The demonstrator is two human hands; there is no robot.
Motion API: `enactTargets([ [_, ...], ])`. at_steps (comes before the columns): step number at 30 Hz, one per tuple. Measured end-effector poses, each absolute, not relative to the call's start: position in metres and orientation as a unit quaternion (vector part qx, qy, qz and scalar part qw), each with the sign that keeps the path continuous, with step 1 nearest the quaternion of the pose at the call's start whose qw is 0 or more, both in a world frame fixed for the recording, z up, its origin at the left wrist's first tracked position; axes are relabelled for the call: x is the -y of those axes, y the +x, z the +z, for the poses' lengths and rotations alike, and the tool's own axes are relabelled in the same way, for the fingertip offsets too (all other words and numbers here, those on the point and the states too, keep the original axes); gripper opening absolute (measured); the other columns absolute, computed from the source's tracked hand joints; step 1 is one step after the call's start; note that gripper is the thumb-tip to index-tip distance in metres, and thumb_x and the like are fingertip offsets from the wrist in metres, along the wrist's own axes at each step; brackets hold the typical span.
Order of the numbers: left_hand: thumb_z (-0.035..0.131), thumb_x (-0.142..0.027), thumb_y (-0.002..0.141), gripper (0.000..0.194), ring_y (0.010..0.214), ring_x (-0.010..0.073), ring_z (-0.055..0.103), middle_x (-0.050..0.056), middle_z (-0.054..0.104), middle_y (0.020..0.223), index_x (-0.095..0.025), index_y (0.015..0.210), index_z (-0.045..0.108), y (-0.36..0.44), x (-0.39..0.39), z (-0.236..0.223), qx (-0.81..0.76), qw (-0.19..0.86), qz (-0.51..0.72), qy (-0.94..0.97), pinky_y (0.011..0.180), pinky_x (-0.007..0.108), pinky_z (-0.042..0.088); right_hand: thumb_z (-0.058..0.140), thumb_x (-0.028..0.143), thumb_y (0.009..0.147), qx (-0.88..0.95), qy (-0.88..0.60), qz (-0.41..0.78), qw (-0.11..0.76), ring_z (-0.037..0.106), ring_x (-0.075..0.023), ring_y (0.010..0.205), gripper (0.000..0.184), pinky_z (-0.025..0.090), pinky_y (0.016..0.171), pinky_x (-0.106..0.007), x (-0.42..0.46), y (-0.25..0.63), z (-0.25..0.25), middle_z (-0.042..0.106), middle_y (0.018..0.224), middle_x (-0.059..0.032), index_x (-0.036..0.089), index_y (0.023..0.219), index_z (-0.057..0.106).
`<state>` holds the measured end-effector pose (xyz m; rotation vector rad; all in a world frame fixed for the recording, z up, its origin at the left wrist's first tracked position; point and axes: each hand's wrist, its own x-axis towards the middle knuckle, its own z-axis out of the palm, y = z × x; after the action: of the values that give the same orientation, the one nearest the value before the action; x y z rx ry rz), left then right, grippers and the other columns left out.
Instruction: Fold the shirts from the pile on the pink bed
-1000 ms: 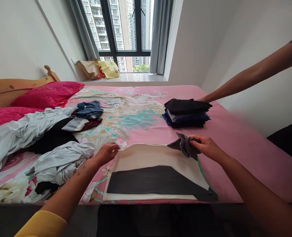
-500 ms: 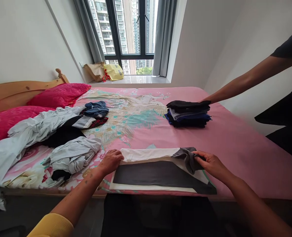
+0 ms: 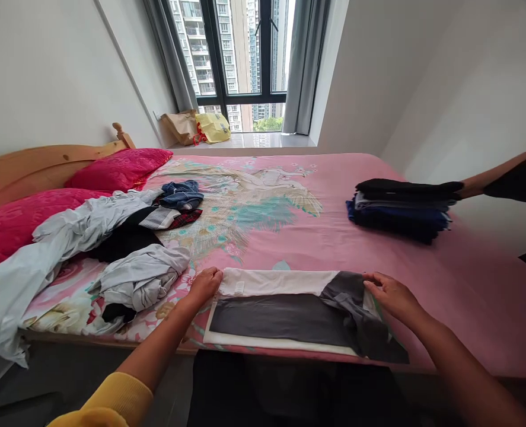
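A white and dark grey shirt lies folded lengthwise at the near edge of the bed, with a small white label on its white strip. My left hand pinches its upper left corner. At the other end, my right hand has its fingers closed on the upper right edge, beside the grey sleeve, which lies folded over the shirt and somewhat crumpled. Part of the right fingertips is hidden by the hand itself.
Another person's arm reaches in from the right to a stack of folded dark clothes. Left of my hands lies a heap of loose clothes, near red pillows. The pink bed sheet ends at the near edge.
My right hand has brought the grey sleeve down flatter over the shirt's right end. The other person's arm and the stack have shifted right. The view has turned slightly left.
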<state>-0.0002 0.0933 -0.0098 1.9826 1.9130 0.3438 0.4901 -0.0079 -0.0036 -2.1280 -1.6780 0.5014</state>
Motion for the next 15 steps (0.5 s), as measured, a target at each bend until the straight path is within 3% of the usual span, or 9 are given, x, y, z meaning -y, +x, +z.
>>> enactTargets([
  [5, 0.040, -0.050, 0.077, 0.042, 0.055, 0.0153, 0.050, 0.001, 0.053, 0.052, -0.019, 0.051, 0.050, 0.004, -0.110, -0.016, -0.695, 0.225, 0.130, 0.670, 0.051, 0.024, 0.031, 0.048, 0.042, 0.077, 0.532, -0.792, 0.201, 0.221, 0.063, -0.0203, 0.084, 0.036, 0.046, 0.072, -0.029, 0.000, 0.513, -0.031, 0.069, 0.094, -0.0052, 0.020, 0.100, 0.065],
  [9, 0.051, -0.062, 0.066, 0.046, 0.042, 0.0119, 0.040, -0.003, 0.043, 0.042, -0.018, 0.052, 0.051, 0.005, -0.115, -0.020, -0.694, 0.327, 0.176, 0.616, 0.042, 0.023, 0.025, 0.049, 0.029, 0.075, 0.526, -0.784, 0.219, 0.248, 0.062, -0.0175, 0.080, 0.024, 0.046, 0.073, -0.027, -0.002, 0.518, -0.043, 0.069, 0.088, -0.0037, 0.020, 0.092, 0.064],
  [12, 0.061, -0.062, 0.057, 0.045, 0.037, 0.0099, 0.036, -0.005, 0.042, 0.039, -0.017, 0.056, 0.055, 0.009, -0.117, -0.022, -0.695, 0.415, 0.219, 0.546, 0.038, 0.022, 0.022, 0.048, 0.016, 0.068, 0.554, -0.761, 0.180, 0.286, 0.060, -0.0171, 0.093, 0.042, 0.045, 0.082, -0.028, -0.008, 0.518, -0.048, 0.065, 0.102, -0.0044, 0.022, 0.108, 0.060],
  [15, 0.066, -0.059, 0.054, 0.044, 0.036, 0.0092, 0.037, -0.004, 0.046, 0.041, -0.016, 0.061, 0.058, 0.016, -0.116, -0.021, -0.684, 0.465, 0.237, 0.509, 0.036, 0.021, 0.022, 0.051, 0.017, 0.070, 0.614, -0.721, 0.127, 0.295, 0.052, -0.0197, 0.107, 0.046, 0.039, 0.095, -0.033, -0.018, 0.520, -0.050, 0.060, 0.114, -0.0054, 0.022, 0.115, 0.058],
])
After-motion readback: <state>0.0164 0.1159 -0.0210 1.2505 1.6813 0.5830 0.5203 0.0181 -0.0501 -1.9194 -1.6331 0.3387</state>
